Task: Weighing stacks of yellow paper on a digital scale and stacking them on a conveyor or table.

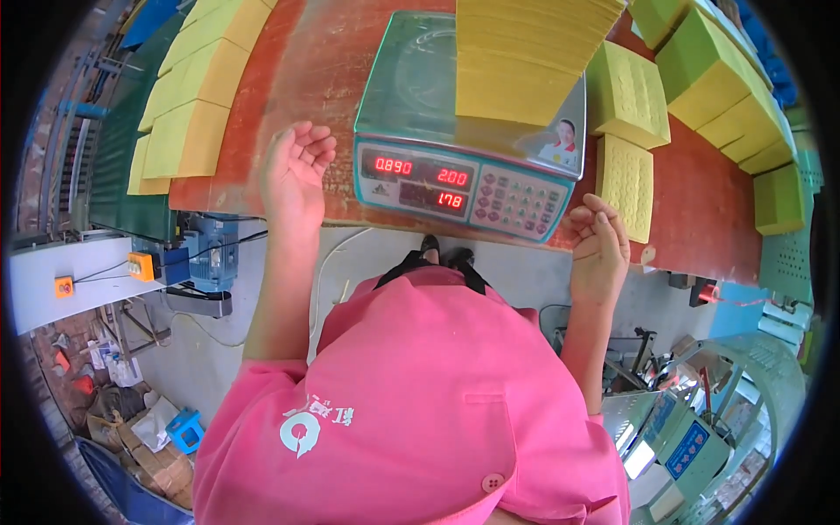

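A tall stack of yellow paper sheets [525, 66] rests on the tray of a teal digital scale [416, 96], whose red display is lit. My left hand [299, 171] hovers at the scale's left front corner, palm turned up and fingers loosely bent, holding nothing. Off the right front corner is my right hand [602, 236], also empty, its fingers loosely curled and apart. It is nearest to a small yellow paper stack with a dimpled top [626, 184], lying right of the scale; whether they touch I cannot tell.
The scale stands on a worn red tabletop [249, 144]. Yellow paper blocks [197, 131] line its left side, and more blocks [709, 74] are piled at the right. A blue motor [213, 254] sits below left; a green machine [700, 455] stands at lower right.
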The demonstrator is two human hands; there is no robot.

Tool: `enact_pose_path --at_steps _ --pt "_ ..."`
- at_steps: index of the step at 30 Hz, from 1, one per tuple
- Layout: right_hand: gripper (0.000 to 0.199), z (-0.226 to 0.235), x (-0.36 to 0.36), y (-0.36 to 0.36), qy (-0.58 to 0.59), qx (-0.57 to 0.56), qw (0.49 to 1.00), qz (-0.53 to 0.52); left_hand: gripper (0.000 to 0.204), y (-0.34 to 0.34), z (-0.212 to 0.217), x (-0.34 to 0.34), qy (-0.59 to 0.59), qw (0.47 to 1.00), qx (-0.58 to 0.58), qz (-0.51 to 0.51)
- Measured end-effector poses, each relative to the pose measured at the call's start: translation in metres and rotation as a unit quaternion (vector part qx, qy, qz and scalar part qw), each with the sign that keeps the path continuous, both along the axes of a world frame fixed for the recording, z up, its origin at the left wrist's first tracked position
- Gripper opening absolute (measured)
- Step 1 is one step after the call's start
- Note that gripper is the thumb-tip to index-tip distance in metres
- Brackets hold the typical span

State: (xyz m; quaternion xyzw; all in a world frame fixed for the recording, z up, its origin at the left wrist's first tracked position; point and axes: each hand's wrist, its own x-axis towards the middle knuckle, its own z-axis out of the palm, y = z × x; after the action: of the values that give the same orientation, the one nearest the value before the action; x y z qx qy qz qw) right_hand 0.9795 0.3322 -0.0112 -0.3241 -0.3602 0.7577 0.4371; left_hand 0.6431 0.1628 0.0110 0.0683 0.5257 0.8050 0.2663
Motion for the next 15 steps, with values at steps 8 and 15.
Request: enact_pose_path --at_steps 8,15 --pt "0.024 0.001 -0.003 0.006 -0.034 0.014 0.999 -0.037 0.017 0.048 0.050 0.031 0.127 0.986 0.040 -0.101" --pt "0.021 -0.002 0.008 -0.020 -0.068 -0.030 0.997 0.018 0.009 0.084 0.054 0.139 0.306 0.852 -0.010 -0.426"
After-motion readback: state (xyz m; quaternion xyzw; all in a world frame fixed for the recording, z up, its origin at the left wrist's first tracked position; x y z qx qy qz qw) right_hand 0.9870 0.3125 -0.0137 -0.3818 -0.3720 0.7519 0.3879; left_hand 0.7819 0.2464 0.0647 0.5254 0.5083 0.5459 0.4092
